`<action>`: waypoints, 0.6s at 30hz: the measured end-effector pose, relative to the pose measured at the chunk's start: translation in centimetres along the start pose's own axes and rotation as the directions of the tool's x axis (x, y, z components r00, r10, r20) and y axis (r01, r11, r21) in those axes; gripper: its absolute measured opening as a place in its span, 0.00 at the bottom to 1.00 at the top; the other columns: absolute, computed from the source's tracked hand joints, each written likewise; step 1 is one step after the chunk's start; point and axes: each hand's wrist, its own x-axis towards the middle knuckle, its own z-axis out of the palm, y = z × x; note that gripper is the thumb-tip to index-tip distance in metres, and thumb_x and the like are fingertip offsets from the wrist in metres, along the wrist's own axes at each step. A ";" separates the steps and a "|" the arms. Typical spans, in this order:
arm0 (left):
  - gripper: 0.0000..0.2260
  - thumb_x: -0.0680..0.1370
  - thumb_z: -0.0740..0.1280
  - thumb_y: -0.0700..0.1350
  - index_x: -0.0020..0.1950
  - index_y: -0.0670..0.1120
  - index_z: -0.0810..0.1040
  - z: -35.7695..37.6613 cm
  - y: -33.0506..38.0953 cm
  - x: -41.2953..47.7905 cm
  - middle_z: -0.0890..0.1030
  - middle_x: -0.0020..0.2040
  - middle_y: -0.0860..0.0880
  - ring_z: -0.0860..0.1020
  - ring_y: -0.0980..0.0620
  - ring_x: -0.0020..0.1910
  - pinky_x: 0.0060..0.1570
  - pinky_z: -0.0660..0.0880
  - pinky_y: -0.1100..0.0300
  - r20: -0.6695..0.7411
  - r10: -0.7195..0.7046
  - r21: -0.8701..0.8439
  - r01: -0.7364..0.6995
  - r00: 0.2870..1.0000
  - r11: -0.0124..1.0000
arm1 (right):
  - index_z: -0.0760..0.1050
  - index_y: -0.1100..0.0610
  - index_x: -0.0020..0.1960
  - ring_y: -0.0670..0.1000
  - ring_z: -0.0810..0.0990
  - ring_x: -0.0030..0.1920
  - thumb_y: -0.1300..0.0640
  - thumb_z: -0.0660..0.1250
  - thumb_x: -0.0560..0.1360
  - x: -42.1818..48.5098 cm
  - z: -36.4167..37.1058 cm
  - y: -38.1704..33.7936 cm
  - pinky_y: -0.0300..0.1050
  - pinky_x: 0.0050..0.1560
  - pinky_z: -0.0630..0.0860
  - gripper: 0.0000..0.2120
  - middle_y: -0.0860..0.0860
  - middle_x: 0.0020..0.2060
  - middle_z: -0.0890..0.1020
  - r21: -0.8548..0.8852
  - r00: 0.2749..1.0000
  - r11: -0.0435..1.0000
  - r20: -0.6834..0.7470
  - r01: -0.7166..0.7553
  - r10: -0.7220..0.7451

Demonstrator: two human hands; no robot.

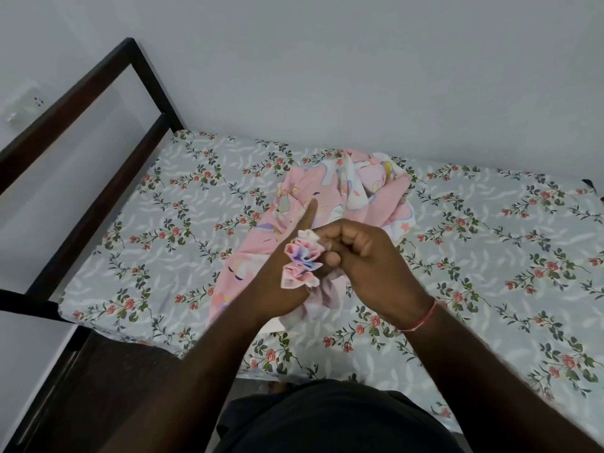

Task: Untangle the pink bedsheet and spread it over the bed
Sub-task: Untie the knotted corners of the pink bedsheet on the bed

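Observation:
The pink bedsheet [330, 197], printed with cartoon figures, lies bunched in a heap on the middle of the bed [157, 204], which wears a grey floral cover. A gathered, ruffled end of the sheet sticks up between my two hands. My left hand [281, 273] holds that bunch from the left, its index finger pointing straight up and away. My right hand [366, 256] has its fingers curled round the same bunch from the right. A red thread band circles my right wrist. Part of the sheet is hidden under my hands.
A dark wooden bed frame [98, 132] runs along the left end and the near left side. A pale wall [359, 76] stands behind the bed, with a socket [37, 101] at far left. My dark clothing fills the bottom middle.

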 end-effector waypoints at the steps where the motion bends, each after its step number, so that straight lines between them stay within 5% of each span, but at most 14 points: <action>1: 0.23 0.70 0.74 0.47 0.52 0.75 0.72 -0.2 0.0 0.4 0.79 0.35 0.68 0.77 0.70 0.35 0.42 0.73 0.77 0.019 0.141 -0.030 -0.141 0.990 0.990 | 0.80 0.61 0.53 0.59 0.83 0.49 0.68 0.62 0.76 -0.1 -0.2 0.0 0.56 0.51 0.79 0.10 0.58 0.47 0.84 -0.030 0.997 0.999 0.081 0.017 -0.014; 4: 0.05 0.76 0.65 0.50 0.47 0.50 0.78 -0.5 0.2 0.9 0.79 0.40 0.50 0.76 0.56 0.37 0.44 0.73 0.69 0.023 0.234 0.097 -0.235 0.972 0.967 | 0.79 0.61 0.57 0.46 0.82 0.51 0.70 0.61 0.77 -0.5 -0.4 -0.1 0.38 0.50 0.76 0.13 0.52 0.50 0.84 -0.087 0.991 0.995 0.129 0.051 -0.040; 7: 0.15 0.77 0.62 0.53 0.43 0.41 0.73 -1.3 -2.5 1.6 0.75 0.39 0.46 0.76 0.50 0.36 0.45 0.77 0.62 -0.110 0.303 0.301 -0.259 0.947 0.918 | 0.73 0.59 0.56 0.46 0.75 0.33 0.63 0.64 0.78 -0.7 -0.7 -0.1 0.36 0.35 0.69 0.07 0.55 0.34 0.81 -0.048 0.994 0.999 0.112 0.007 -0.002; 9: 0.17 0.73 0.65 0.52 0.46 0.38 0.76 -2.1 -2.3 1.5 0.80 0.43 0.48 0.80 0.52 0.41 0.45 0.79 0.53 -0.212 0.326 0.427 -0.213 0.921 0.879 | 0.71 0.57 0.50 0.41 0.67 0.26 0.61 0.66 0.77 -0.4 -1.8 -0.1 0.34 0.31 0.64 0.04 0.49 0.25 0.74 -0.248 0.976 0.969 0.207 -0.020 0.073; 10: 0.17 0.72 0.66 0.52 0.48 0.37 0.78 -2.6 -2.3 1.7 0.83 0.45 0.49 0.82 0.55 0.45 0.47 0.79 0.56 -0.248 0.335 0.393 -0.221 0.909 0.892 | 0.72 0.56 0.46 0.41 0.68 0.25 0.59 0.66 0.77 -0.2 -2.4 -0.1 0.33 0.30 0.64 0.03 0.46 0.24 0.73 -0.357 0.973 0.934 0.210 -0.015 0.096; 12: 0.08 0.70 0.65 0.44 0.46 0.43 0.78 -2.5 -1.5 1.7 0.82 0.43 0.62 0.79 0.69 0.45 0.45 0.74 0.73 -0.220 0.299 0.307 -0.225 0.929 0.925 | 0.75 0.58 0.39 0.41 0.69 0.26 0.54 0.70 0.74 0.5 -3.2 0.5 0.37 0.31 0.66 0.09 0.47 0.26 0.75 -0.446 0.999 0.894 -0.007 -0.041 0.042; 15: 0.11 0.70 0.66 0.33 0.48 0.45 0.79 -1.6 -0.8 1.7 0.80 0.34 0.64 0.77 0.72 0.39 0.37 0.71 0.76 -0.213 0.249 0.248 -0.194 0.945 0.949 | 0.76 0.62 0.38 0.43 0.71 0.26 0.53 0.73 0.71 0.9 -2.3 0.2 0.34 0.30 0.69 0.12 0.50 0.27 0.78 -0.173 0.915 0.983 -0.404 -0.064 -0.012; 18: 0.04 0.75 0.65 0.43 0.44 0.52 0.74 0.2 -0.8 1.6 0.77 0.34 0.61 0.74 0.73 0.38 0.40 0.69 0.74 -0.102 0.254 0.236 -0.225 0.962 0.945 | 0.78 0.64 0.41 0.41 0.76 0.29 0.62 0.69 0.74 0.9 -0.6 -0.2 0.35 0.33 0.73 0.05 0.48 0.29 0.81 0.023 0.943 1.000 -0.331 -0.005 0.012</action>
